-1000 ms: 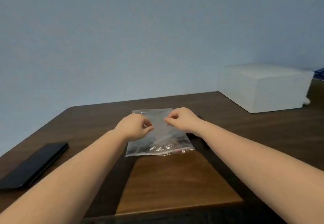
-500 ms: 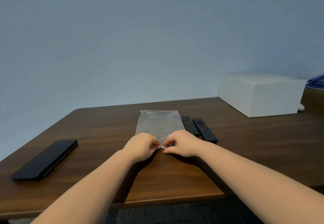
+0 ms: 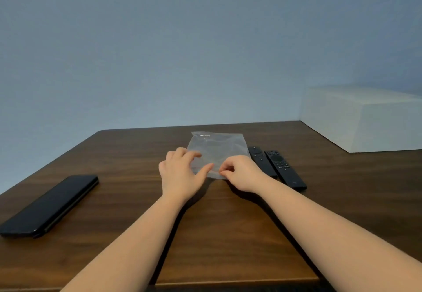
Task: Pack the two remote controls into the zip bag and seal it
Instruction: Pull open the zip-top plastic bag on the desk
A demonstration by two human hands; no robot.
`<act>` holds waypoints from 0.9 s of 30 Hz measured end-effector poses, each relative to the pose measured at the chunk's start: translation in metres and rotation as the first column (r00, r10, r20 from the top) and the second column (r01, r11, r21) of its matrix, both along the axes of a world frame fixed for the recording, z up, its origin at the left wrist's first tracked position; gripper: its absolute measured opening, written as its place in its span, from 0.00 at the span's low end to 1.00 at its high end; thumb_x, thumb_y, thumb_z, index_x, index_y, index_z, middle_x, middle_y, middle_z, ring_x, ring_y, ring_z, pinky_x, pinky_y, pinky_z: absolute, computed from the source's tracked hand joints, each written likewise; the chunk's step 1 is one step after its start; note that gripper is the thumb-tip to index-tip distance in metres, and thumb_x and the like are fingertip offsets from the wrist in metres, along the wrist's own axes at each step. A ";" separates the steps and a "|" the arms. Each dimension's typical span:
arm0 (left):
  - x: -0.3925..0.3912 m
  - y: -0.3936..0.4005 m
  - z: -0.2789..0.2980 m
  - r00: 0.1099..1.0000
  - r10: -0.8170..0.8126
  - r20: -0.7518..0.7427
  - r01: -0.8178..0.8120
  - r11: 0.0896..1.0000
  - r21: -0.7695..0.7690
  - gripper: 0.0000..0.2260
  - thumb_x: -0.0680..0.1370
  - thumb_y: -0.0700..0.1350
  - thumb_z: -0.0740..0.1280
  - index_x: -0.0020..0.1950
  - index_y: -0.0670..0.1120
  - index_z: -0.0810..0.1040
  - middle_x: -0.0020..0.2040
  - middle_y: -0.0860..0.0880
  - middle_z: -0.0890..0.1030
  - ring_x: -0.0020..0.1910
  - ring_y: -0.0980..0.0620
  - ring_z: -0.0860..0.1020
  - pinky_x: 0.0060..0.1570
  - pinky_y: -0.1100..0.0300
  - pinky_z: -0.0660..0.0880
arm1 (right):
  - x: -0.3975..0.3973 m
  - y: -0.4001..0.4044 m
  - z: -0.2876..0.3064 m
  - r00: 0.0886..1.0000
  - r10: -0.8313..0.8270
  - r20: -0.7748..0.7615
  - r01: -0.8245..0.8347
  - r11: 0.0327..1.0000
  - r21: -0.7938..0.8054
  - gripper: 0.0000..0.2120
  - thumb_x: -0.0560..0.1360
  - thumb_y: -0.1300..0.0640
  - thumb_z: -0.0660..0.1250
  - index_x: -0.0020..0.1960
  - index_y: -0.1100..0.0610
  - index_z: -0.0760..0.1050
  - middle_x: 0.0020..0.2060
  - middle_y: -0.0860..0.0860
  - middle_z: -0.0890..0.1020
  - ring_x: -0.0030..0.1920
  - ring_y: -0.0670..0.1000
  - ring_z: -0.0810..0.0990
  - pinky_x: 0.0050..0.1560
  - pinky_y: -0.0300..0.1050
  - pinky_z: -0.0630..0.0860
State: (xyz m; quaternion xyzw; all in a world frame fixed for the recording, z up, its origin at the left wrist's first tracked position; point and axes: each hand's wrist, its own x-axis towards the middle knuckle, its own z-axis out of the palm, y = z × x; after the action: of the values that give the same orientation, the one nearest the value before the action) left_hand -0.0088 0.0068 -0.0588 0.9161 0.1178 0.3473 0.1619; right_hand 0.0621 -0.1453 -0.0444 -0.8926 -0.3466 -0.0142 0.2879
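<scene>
On the table [image 3: 114, 177], fingers [image 3: 225, 173] pinch the zip bag [image 3: 219, 150] near edge.

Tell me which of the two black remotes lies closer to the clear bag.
The left black remote control, right beside the clear plastic zip bag; the other black remote control lies on its far side, further right.

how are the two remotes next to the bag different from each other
The left remote lies beside the zip bag, its near end hidden by the right hand; the right remote is fully visible and reaches nearer the person. Both are black, slim, face up, outside the bag.
</scene>
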 end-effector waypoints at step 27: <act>-0.015 -0.006 0.008 0.975 -0.216 0.040 0.203 0.814 -0.544 0.20 0.71 0.53 0.71 0.23 0.44 0.74 0.22 0.50 0.75 0.23 0.59 0.70 0.34 0.62 0.69 | -0.010 -0.007 0.007 0.998 -0.001 -0.062 0.014 0.978 0.209 0.07 0.76 0.57 0.67 0.51 0.55 0.82 0.48 0.49 0.83 0.47 0.45 0.77 0.50 0.40 0.72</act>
State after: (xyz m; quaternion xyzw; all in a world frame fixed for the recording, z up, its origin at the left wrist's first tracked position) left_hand -0.0234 0.0003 -0.0512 0.8435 0.1121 0.2684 0.4516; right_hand 0.0516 -0.1525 -0.0377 -0.8585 -0.3310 -0.0244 0.3908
